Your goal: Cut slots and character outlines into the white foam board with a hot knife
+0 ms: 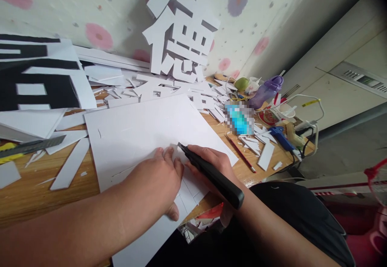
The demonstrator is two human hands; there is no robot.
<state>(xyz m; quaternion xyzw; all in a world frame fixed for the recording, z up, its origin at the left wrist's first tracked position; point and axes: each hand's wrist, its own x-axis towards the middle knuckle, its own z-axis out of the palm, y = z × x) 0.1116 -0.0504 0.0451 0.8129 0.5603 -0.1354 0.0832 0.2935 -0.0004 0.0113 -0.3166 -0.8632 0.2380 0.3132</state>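
A large white foam board (136,126) lies on the wooden table, its near end sticking out past the table edge. Thin pencil lines and cuts show on it. My left hand (165,174) presses flat on the board, fingers spread, thumb toward me. In my right hand (216,166) is a black utility knife (214,178), its short blade tip at the board's surface just right of my left fingertips. The knife's handle slants back over my wrist.
A white cut-out character (184,37) leans against the flowered wall above piled white scraps (163,85). A yellow-handled cutter (30,146) and a black-printed sheet (39,77) lie left. Rightward are a pencil (241,153), a blue glue gun (281,138) and a purple bottle (267,91).
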